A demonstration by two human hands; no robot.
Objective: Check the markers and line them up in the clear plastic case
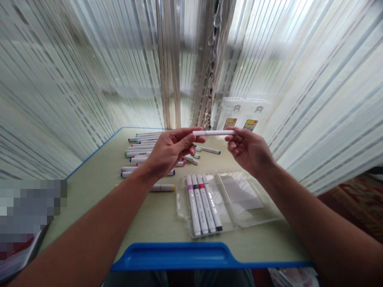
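Raised over the table, a white marker lies level between my two hands. My left hand pinches its left end between thumb and fingers. The right end is gripped by the fingertips of my right hand. Below them an open clear plastic case rests on the table. Several white markers stand side by side in its left half, with purple, black and red bands visible. A grey-white sheet shows in the right half. Loose markers with coloured ends lie in rows behind my left forearm, which partly hides them.
The pale green table has a blue edge with a blue tray recess at the front. Two clear cases with yellow labels stand at the back right. String curtains hang close behind the table.
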